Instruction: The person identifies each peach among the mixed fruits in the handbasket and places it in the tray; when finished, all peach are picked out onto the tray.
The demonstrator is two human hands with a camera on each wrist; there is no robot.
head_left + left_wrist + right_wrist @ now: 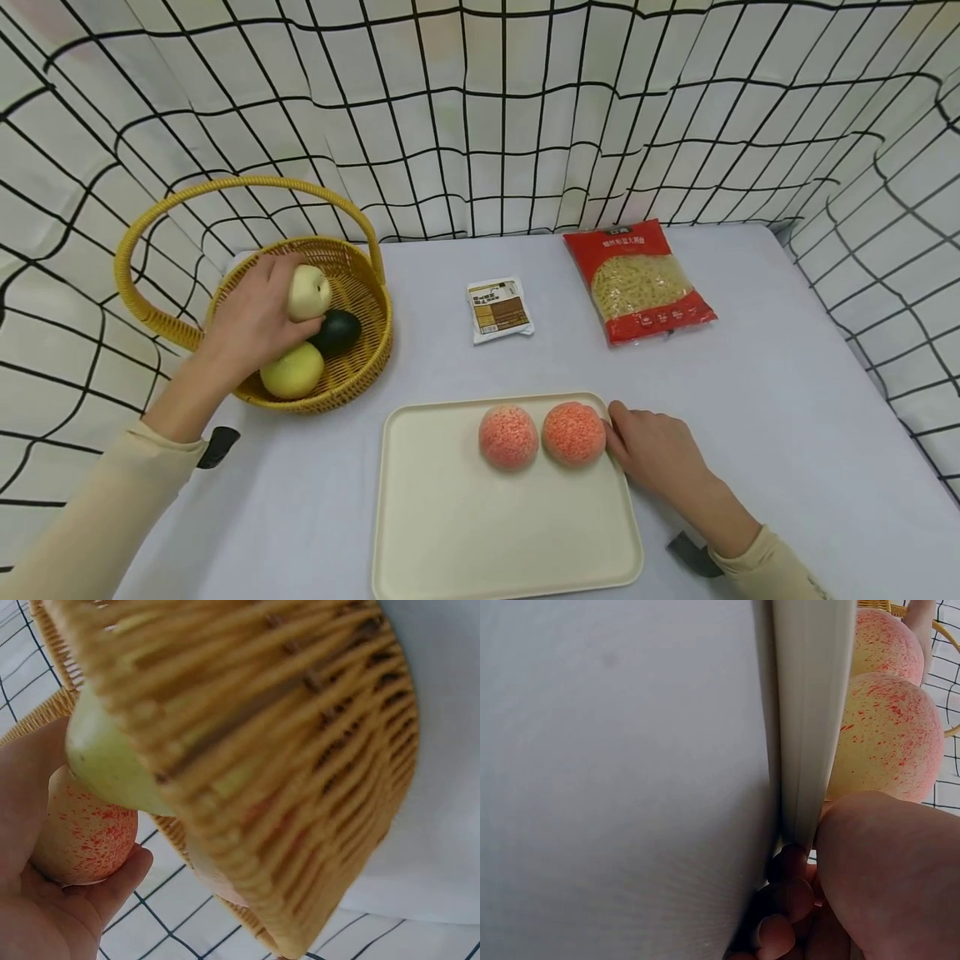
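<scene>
Left hand (255,321): curled round pale peach (310,293), held over yellow basket (372,375). In basket, near hand: yellow-green fruit (292,372), dark green fruit (337,333). Right hand (660,450): grips right rim of cream tray (457,525), fingers curled underneath. On tray, near right hand: left pink peach (508,437), right pink peach (574,434), side by side. Farther back on white bench (750,375): small packet (499,310), red pasta bag (639,283).

Rough, ribbed weave here on the yellow wicker-look basket (372,360), and what a contrast with the cream rectangular tray (495,533), smooth, low-sheen plastic by its look! Over to the red, clear-windowed pasta bag (639,283), glossy crinkled film, while the two round, coral-speckled peaches (508,437) wear matt skins.
</scene>
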